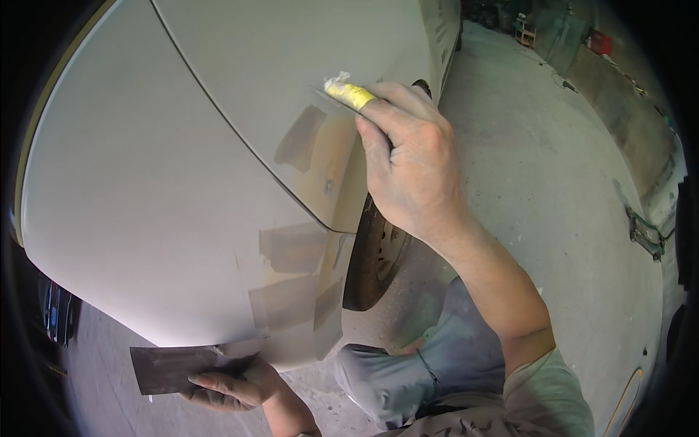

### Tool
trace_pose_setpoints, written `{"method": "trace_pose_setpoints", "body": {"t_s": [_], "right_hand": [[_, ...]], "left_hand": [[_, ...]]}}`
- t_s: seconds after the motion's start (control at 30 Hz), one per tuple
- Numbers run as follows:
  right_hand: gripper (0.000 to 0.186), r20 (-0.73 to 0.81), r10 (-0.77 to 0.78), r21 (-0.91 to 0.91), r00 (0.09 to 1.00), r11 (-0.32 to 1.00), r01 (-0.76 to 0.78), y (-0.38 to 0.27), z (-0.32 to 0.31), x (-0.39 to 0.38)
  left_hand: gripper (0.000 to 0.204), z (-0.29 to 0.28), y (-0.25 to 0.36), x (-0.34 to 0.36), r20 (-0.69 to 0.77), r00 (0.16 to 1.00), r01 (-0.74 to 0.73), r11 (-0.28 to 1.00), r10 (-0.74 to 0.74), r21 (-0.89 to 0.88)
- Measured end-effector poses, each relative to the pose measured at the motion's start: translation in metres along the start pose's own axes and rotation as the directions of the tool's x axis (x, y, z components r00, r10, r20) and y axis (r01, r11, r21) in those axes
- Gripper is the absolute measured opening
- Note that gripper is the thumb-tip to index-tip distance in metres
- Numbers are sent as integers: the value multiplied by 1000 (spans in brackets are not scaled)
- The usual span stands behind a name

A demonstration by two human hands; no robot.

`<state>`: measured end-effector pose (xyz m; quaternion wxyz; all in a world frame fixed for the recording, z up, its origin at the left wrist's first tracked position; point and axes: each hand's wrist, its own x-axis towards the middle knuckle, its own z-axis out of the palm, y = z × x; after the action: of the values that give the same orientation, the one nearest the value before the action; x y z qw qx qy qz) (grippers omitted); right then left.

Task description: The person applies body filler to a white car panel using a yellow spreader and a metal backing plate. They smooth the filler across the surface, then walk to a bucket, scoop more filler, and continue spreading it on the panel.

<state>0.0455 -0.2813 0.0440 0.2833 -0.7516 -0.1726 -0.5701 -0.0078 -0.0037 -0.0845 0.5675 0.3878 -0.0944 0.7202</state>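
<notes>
My right hand is closed on a thin flat blade, held against or just off the pale car body. Yellow wrapping with a frayed white end appears to cover my index finger. Below my hand, grey and tan patches mark the panel along a curved seam, beside the dark tyre. My left hand grips a dark grey flat plate by the panel's lower edge, low at the left.
Grey concrete floor runs along the car's right. A metal jack-like object lies at the right by a low wall. A red box and clutter stand at the back. My bent leg is below.
</notes>
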Motion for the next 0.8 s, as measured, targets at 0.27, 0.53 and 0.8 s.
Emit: {"method": "trace_pose_setpoints", "body": {"t_s": [0.27,0.53,0.8], "right_hand": [[48,-11,-83,76,996,994,84,-1,10,-14],[62,-13,-182,152,983,972,182,-8,12,-34],[48,100,-190,176,977,970,171,3,-20,-31]], "left_hand": [[44,5,4,-9,4,996,85,981,-85,-174],[46,0,5,-3,38,993,115,974,-110,-195],[43,-17,-8,-2,51,998,-42,999,42,6]]}}
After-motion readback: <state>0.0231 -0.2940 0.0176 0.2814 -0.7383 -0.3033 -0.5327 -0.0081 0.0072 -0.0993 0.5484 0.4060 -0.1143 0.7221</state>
